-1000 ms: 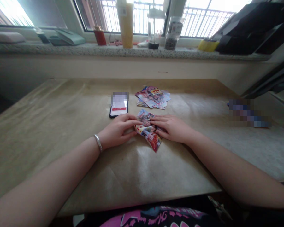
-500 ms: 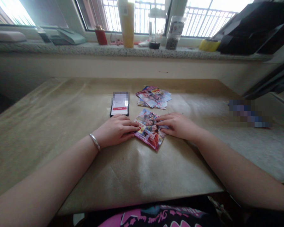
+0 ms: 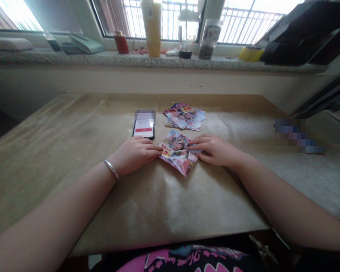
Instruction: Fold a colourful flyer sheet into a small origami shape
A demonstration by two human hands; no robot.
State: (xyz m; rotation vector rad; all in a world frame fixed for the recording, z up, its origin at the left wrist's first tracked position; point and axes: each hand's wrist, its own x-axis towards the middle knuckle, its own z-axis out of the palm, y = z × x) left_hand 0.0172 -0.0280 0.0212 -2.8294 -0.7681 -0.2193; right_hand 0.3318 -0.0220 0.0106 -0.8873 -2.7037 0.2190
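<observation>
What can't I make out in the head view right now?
All in the head view:
Underside of the printed sheet: hidden, it lies printed face up.
Its right edge: partly covered by the right hand.
Its fine print: too small.
Lower sheets in the stack: mostly covered by the top one.
Upper phone screen: pixelated.
Object at far right: pixelated.

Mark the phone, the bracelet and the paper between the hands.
Phone (image 3: 144,126), head view: middle of its screen.
Bracelet (image 3: 111,169), head view: middle of its band.
Paper (image 3: 177,152), head view: middle of its printed face.
</observation>
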